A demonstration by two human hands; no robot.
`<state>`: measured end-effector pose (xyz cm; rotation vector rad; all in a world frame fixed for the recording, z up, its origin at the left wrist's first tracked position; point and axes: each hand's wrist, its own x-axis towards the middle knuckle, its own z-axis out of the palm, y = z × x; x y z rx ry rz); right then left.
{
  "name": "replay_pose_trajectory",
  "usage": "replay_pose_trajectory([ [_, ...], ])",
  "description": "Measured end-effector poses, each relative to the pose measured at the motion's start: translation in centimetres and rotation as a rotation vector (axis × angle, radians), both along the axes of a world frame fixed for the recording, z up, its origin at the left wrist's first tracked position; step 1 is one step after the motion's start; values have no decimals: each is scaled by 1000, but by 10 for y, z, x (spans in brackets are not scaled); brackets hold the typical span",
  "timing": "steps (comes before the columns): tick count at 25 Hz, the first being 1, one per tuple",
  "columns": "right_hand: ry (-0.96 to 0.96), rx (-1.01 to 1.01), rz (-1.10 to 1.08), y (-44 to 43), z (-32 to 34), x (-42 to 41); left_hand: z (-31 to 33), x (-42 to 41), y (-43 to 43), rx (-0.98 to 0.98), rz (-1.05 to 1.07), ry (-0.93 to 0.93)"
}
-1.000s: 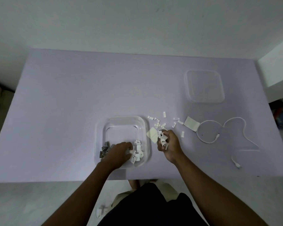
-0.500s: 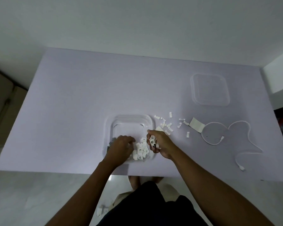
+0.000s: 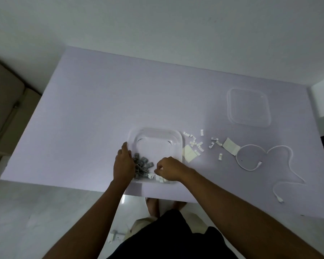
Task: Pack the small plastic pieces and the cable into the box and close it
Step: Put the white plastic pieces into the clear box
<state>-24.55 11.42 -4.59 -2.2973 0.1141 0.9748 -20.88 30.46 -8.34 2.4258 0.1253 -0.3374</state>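
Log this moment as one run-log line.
step: loading pieces | left hand: on box left wall | right hand: over box, dropping white pieces | cable: on table | lid: off

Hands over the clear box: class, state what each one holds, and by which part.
The left hand rests against the clear box at its left wall. Whether the right hand pinches a piece cannot be told.
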Motion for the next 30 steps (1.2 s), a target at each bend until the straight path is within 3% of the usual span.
replay_pose_trajectory([
  [4,-51,-110,65,3,-4,-7,-2,-1,2,30,-2,-34],
  [11,-244,-142,-62,7,-10,-8,-4,0,0,81,-29,-32],
  [16,-66,-323,34,13,-18,1,-2,-1,0,108,-26,-24],
  [30,-110,-130,-93,3,-10,-13,1,3,1,197,-63,-23],
])
